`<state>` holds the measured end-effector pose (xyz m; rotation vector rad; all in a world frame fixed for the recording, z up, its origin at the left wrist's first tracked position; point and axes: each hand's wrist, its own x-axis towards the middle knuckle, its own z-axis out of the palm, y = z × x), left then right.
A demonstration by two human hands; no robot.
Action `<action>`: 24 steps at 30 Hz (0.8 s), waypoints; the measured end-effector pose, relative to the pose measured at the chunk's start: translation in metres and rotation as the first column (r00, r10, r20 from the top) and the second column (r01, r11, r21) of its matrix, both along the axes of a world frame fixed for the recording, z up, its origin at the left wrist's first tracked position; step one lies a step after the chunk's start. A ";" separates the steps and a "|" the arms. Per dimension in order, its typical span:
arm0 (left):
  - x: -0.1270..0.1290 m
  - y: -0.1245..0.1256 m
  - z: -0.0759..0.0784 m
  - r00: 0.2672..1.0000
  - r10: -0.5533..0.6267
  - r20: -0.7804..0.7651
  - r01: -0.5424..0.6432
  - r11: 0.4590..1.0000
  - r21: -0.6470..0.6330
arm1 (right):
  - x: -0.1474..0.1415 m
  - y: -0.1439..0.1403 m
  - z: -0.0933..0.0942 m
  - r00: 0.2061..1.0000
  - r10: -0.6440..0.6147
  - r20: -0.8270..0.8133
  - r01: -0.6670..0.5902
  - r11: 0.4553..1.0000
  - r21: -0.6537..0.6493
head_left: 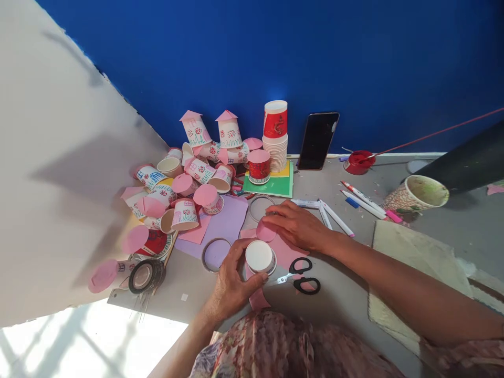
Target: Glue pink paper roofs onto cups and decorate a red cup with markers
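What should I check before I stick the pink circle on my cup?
1. Upturned cup steadied by left hand: ok.
2. Pink circle under right hand, fingers on it: ok.
3. Cup's white bottom faces up and bare: ok.
4. Scissors lie flat beside the cup, out of both hands: ok.
5. Glue on the circle: cannot tell.
6. Circle big enough to cover the cup: cannot tell.
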<state>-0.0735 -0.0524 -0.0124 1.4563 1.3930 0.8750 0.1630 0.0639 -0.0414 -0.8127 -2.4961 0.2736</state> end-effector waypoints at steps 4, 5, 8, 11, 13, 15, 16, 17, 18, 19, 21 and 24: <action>-0.001 -0.001 -0.002 1.000 -0.006 0.012 0.006 1.000 -0.028 | -0.001 0.002 -0.004 0.999 0.032 -0.007 -0.032 0.998 -0.050; -0.001 -0.001 -0.001 1.000 -0.005 0.016 0.005 0.999 -0.035 | -0.001 0.002 -0.004 0.999 0.040 -0.017 -0.041 0.997 -0.062; 0.003 0.003 0.001 1.000 0.005 0.026 -0.005 1.000 -0.031 | 0.002 0.003 0.001 0.996 0.004 -0.086 -0.008 0.999 -0.047; 0.013 0.014 -0.001 0.999 0.031 -0.031 -0.029 0.997 0.071 | 0.007 -0.001 0.014 0.979 -0.124 -0.163 0.132 0.990 0.043; 0.020 0.023 -0.006 0.996 0.043 -0.079 -0.031 0.988 0.151 | 0.010 -0.007 0.022 0.967 -0.155 -0.200 0.184 0.974 0.136; 0.025 0.028 -0.012 0.996 0.043 -0.082 -0.030 0.987 0.156 | 0.013 -0.013 0.028 0.973 -0.119 -0.198 0.165 0.957 0.238; 0.026 0.029 -0.014 0.996 0.048 -0.077 -0.036 0.988 0.151 | 0.014 -0.016 0.029 0.978 -0.090 -0.186 0.140 0.950 0.279; 0.025 0.029 -0.015 0.996 0.060 -0.068 -0.049 0.988 0.149 | 0.016 -0.018 0.029 0.984 -0.060 -0.168 0.110 0.945 0.307; 0.024 0.028 -0.014 0.995 0.078 -0.057 -0.069 0.986 0.151 | 0.017 -0.020 0.029 0.988 -0.033 -0.153 0.082 0.941 0.327; 0.021 0.027 -0.012 0.994 0.099 -0.046 -0.091 0.984 0.151 | 0.018 -0.022 0.028 0.990 -0.012 -0.143 0.061 0.939 0.338; 0.015 0.025 -0.005 0.988 0.152 -0.003 -0.150 0.979 0.140 | 0.020 -0.024 0.027 0.990 0.018 -0.141 0.035 0.932 0.362; 0.008 0.028 0.010 0.953 0.250 0.174 -0.260 0.965 0.041 | 0.022 -0.026 0.026 0.987 0.065 -0.146 0.001 0.910 0.415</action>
